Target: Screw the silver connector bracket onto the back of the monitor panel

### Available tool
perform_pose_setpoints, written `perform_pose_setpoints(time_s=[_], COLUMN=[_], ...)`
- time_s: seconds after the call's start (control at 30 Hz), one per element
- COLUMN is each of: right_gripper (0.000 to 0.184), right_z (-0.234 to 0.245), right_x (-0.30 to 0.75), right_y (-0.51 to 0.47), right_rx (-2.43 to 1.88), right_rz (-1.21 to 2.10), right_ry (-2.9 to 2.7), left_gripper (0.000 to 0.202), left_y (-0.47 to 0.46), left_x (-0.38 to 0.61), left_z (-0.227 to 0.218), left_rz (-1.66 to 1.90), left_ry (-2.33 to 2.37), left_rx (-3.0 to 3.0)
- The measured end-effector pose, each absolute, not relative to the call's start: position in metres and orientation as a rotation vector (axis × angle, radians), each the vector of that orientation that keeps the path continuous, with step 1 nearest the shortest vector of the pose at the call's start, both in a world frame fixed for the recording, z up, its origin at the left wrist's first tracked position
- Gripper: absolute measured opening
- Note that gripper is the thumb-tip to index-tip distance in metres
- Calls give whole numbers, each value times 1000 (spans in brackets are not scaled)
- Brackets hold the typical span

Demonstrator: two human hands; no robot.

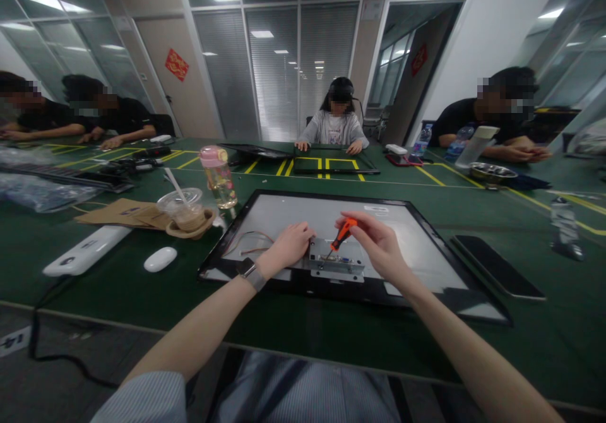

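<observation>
A dark-framed display panel [402, 221] with a pale grey back lies flat on the green table in front of me. At its near edge sits a metal bracket [338, 274] with a row of connectors. My right hand [381, 243] is closed round the orange and black handle of a screwdriver [344, 233], which slants down to the left with its tip at the bracket's left part. My left hand [293, 245], a watch on its wrist, is closed against the bracket's left end, its fingertips partly hidden. Thin cables [253, 246] lie on the panel left of that hand.
Left of the panel are a pink-lidded bottle [218, 177], an iced drink cup [184, 208], a brown paper bag [123, 213], a white power bank [88, 250] and a white oval case [160, 259]. A phone [497, 266] lies to the right. Several people sit around the table.
</observation>
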State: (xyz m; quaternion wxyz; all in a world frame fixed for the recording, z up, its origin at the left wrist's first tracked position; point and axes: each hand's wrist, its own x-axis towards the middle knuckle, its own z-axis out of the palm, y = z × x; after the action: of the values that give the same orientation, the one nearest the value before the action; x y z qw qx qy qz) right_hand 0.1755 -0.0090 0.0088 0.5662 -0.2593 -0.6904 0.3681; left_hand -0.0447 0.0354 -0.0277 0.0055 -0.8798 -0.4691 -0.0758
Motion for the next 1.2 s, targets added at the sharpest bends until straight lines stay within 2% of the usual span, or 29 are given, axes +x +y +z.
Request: perform_pose_setpoints(time_s=[0.3,0.6,0.8,1.0,1.1,1.2], right_gripper=[9,25,24,13,22,37], right_z=[10,16,19,15,14,13], right_x=[174,177,180,178,179,183], right_y=[-8,-13,-11,-7,-7,-7], right_rx=[-553,-637,-605,-686,-691,-638], right_rz=[811,796,818,506,499,711], right_ry=[-1624,-1754,-1801,-1719,-1760,-1837], left_gripper=[31,29,28,31,31,30], left_y=[40,33,35,34,34,33], left_x=[-46,-44,-45,-45,-45,-45], left_z=[-33,-23,-26,-26,-26,-24], left_rz=[-220,-203,-219,-219,-216,-203], left_ry=[-1466,-1479,-1463,-1473,-1476,-1480], left_rx=[-2758,-2763,-2764,-2762,-2766,-2764])
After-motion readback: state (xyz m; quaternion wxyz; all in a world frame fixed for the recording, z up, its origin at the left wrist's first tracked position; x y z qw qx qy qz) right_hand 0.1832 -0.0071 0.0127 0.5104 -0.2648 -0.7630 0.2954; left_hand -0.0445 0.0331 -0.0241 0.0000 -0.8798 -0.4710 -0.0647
